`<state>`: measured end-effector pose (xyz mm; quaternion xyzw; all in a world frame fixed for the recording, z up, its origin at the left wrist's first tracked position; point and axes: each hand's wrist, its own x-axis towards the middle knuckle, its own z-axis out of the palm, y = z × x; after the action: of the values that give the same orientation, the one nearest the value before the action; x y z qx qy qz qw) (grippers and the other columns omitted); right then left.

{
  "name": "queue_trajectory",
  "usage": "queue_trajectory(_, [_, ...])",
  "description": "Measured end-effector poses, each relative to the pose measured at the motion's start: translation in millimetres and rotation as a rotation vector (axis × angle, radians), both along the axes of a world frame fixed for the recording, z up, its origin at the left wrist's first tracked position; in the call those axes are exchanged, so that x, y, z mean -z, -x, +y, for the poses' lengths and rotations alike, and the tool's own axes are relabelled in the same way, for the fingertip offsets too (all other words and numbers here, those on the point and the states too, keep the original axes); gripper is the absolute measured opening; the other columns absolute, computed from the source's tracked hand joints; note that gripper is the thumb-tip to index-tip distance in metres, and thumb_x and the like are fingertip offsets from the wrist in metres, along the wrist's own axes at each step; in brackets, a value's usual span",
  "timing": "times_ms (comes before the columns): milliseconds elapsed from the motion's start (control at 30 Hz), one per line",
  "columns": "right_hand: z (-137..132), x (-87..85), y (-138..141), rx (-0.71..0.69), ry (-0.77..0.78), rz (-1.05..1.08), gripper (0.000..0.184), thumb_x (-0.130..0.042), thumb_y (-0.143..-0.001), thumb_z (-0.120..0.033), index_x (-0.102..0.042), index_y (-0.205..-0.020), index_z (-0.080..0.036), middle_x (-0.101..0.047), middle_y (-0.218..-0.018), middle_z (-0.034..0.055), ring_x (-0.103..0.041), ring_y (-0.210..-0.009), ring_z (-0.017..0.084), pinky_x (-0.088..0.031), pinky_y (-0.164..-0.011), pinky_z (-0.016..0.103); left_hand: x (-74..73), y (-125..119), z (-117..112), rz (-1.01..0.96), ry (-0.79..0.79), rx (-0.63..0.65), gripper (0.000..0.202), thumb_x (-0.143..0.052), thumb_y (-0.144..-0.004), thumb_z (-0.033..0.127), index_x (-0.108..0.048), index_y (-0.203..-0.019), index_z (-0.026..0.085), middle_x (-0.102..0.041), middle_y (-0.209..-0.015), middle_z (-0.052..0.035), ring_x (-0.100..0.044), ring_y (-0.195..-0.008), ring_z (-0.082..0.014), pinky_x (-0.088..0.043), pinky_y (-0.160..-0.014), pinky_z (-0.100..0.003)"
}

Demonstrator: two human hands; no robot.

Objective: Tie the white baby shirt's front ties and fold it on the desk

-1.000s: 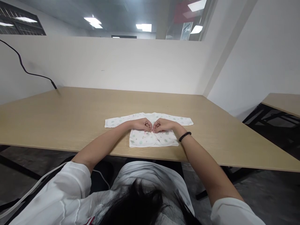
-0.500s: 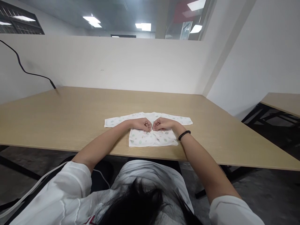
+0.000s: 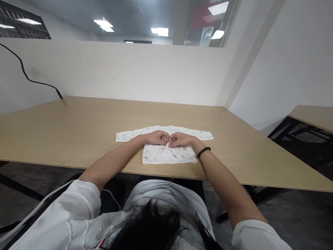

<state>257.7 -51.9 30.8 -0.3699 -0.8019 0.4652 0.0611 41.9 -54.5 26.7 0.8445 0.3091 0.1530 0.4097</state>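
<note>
A small white long-sleeved baby shirt with a sparse coloured print lies spread on the table, both sleeves stretched out sideways and the hem toward me. My left hand is closed in a pinch at the middle of the shirt front. Facing it, my right hand is pinched too, its fingertips close against those of the left. Cloth is gathered slightly below the fingertips. Whatever fastening lies between the fingers is too small and covered to make out.
The wooden table runs up to a white partition with glass above it. A black cable hangs down at the far left corner. Another table stands at the right.
The fingertips of both hands have come slightly closer together, and the fingers have shifted a little in their pinch. The shirt lies in the same place.
</note>
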Motion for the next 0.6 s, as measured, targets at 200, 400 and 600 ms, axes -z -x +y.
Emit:
queue_trajectory(200, [-2, -2.7, 0, 0.000, -0.062, 0.003, 0.034, -0.081, -0.063, -0.043, -0.057, -0.067, -0.019, -0.048, -0.053, -0.0081, -0.040, -0.048, 0.008, -0.026, -0.047, 0.022, 4.7, 1, 2, -0.025, -0.066, -0.013, 0.020, -0.067, -0.072, 0.032, -0.065, -0.084, 0.017, -0.048, -0.059, 0.0048, -0.040, -0.054, -0.0103, -0.030, -0.051, -0.022])
queue_trajectory(400, [-19, -9.8, 10, -0.051, -0.067, -0.097, 0.049, -0.079, -0.064, -0.053, -0.045, -0.051, -0.019, -0.050, -0.046, -0.0051, -0.040, -0.044, 0.007, -0.025, -0.046, 0.023, 8.0, -1, 5, -0.017, -0.215, -0.075, 0.020, -0.066, -0.076, 0.034, -0.068, -0.086, 0.016, -0.051, -0.057, 0.0046, -0.044, -0.054, -0.0108, -0.032, -0.054, -0.022])
queue_trajectory(600, [-25, -9.6, 20, -0.083, -0.132, -0.212, 0.029, -0.074, -0.067, -0.035, -0.058, -0.050, -0.018, -0.057, -0.047, -0.0024, -0.046, -0.047, 0.009, -0.030, -0.047, 0.023, 9.4, -1, 7, 0.011, -0.234, -0.055, 0.018, -0.062, -0.076, 0.027, -0.071, -0.089, 0.016, -0.050, -0.055, 0.0045, -0.042, -0.052, -0.0104, -0.029, -0.053, -0.022])
